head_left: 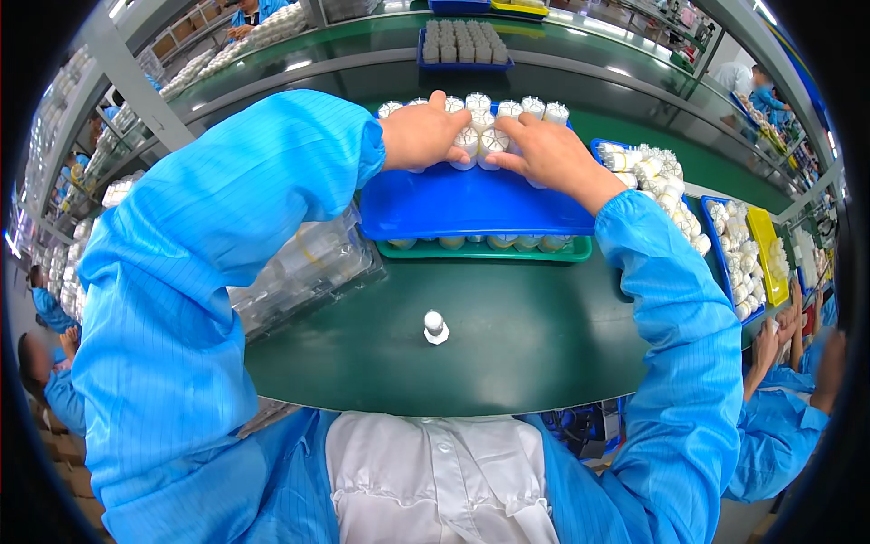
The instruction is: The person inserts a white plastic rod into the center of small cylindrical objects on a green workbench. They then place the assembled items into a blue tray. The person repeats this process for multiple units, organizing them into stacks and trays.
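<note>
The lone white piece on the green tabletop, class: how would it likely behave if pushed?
The lone white piece would probably slide under a gentle low push, as the green tabletop looks smooth. Pushed near its top, it could tip, being narrow, though the wider base should help. Tipped over, it might roll unevenly, since that base looks angular.
</note>
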{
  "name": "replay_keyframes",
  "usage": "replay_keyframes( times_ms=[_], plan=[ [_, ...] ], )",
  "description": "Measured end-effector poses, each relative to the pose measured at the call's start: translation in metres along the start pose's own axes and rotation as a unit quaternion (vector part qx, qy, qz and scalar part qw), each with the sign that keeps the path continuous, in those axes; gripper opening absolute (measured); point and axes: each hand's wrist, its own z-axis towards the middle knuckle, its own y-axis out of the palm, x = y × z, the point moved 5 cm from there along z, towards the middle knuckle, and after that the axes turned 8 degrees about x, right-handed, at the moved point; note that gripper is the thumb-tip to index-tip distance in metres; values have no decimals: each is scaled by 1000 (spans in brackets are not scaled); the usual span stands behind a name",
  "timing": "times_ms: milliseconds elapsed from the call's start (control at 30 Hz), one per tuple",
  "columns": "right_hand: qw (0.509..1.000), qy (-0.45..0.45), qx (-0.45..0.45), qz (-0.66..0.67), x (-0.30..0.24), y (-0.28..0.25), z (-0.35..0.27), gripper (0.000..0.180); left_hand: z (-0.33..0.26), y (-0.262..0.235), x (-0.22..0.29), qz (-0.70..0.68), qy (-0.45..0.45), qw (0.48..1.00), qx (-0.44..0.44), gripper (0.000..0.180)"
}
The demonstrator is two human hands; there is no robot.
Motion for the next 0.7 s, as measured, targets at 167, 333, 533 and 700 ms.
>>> replay_keyframes(
  times_ms=[167, 333, 533, 700],
  plan=[
    [1000, -12, 9, 21, 3, 0, 5, 52, 2, 3, 0, 10, -8, 1000, 6, 62],
    [999, -5, -3, 31, 2, 0, 4, 50, 3, -1, 2, 9, -6, 1000, 5, 61],
    [1000, -5, 10, 25, 0, -2, 2, 51, 4, 4, 0, 9, 0, 999, 37, 58],
    [999, -7, 46, 22, -5, -21, -2, 51, -4, -21, 14, 28, 7, 998, 63, 55]
  ],
)
